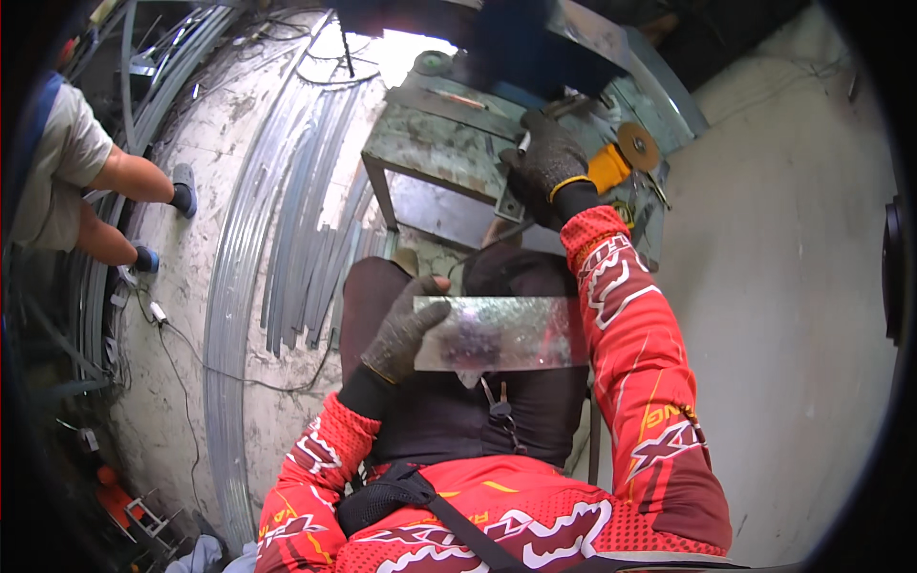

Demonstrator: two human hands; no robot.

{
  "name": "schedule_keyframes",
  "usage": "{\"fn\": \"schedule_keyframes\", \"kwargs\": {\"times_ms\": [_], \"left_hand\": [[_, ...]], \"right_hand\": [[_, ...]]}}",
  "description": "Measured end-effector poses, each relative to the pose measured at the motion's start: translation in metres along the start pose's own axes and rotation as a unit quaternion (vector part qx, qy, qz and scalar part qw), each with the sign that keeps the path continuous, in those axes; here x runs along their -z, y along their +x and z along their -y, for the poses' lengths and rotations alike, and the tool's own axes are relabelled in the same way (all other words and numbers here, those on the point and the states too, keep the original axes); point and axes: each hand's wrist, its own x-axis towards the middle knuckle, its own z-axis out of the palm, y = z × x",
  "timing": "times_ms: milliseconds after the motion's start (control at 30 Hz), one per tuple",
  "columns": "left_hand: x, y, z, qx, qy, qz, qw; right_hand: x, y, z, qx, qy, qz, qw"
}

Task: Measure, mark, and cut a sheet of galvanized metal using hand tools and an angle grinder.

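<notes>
Gloves cover both hands. The left hand (pixel 406 329) is clamped on the left end of a flat metal plate (pixel 501 332), thumb on top and fingers curled under, so the plate hangs level over the person's lap, just below the green workbench (pixel 449 158). The right hand (pixel 546 162) reaches up to the bench edge, beside the orange grinder (pixel 621 158) with its round disc; its fingers look curled around something small and dark there, but I cannot tell what, or how tightly.

Holding the plate by one end only leaves the far end free to sag or twist, so I would judge a firmer pinch nearer its middle, or resting it on the knee, safer while the other hand is busy.

Long axis of the plate runs left to right across the body, its broad shiny face up, its free end pointing toward the right sleeve (pixel 630 334)
</notes>
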Motion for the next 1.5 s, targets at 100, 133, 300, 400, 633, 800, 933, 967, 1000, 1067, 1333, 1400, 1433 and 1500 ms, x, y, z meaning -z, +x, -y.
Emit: {"fn": "schedule_keyframes", "kwargs": {"times_ms": [100,133,300,400,633,800,933,967,1000,1067,1333,1400,1433,1500], "left_hand": [[-0.002,0.001,-0.006,0.012,0.014,-0.006,1.0],[0.0,0.003,-0.001,0.007,-0.006,0.01,1.0],[0.001,0.01,0.002,0.007,-0.045,0.037,0.998],[-0.001,0.009,-0.001,0.011,-0.05,0.032,0.998],[-0.001,0.01,-0.003,0.027,-0.04,0.028,0.998],[0.0,0.009,-0.001,0.028,-0.036,0.03,0.998],[0.002,0.011,0.0,0.021,-0.028,0.037,0.999],[0.003,0.011,0.002,0.016,-0.033,0.038,0.999],[0.003,0.012,0.004,0.012,-0.037,0.039,0.998],[0.004,0.013,0.008,0.009,-0.038,0.037,0.999],[0.007,0.005,-0.007,-0.044,0.069,0.043,0.996],[0.013,0.002,-0.016,-0.064,0.113,0.02,0.991],[0.016,0.0,-0.021,-0.064,0.114,0.018,0.991],[0.022,-0.003,-0.03,-0.048,0.134,0.027,0.989]], "right_hand": [[-0.011,0.017,0.009,-0.062,-0.001,0.029,0.998],[-0.013,0.024,0.009,-0.082,0.003,0.051,0.995],[-0.036,0.043,-0.01,-0.123,-0.027,0.04,0.991],[-0.039,0.049,-0.01,-0.137,-0.015,0.006,0.99],[-0.044,0.049,-0.017,-0.172,0.018,-0.021,0.985],[-0.051,0.039,-0.036,-0.076,0.314,-0.166,0.932],[-0.037,0.046,-0.043,-0.206,0.514,-0.021,0.832],[-0.034,0.048,-0.042,-0.194,0.508,-0.005,0.839],[-0.032,0.048,-0.041,-0.181,0.501,0.012,0.846],[-0.031,0.042,-0.029,-0.123,0.435,-0.023,0.892],[-0.068,0.024,0.0,0.094,0.073,-0.13,0.984],[-0.07,0.023,0.007,0.056,0.026,-0.111,0.992],[-0.072,0.024,0.008,0.057,0.028,-0.111,0.992],[-0.078,0.027,0.006,0.038,0.025,-0.088,0.995]]}}
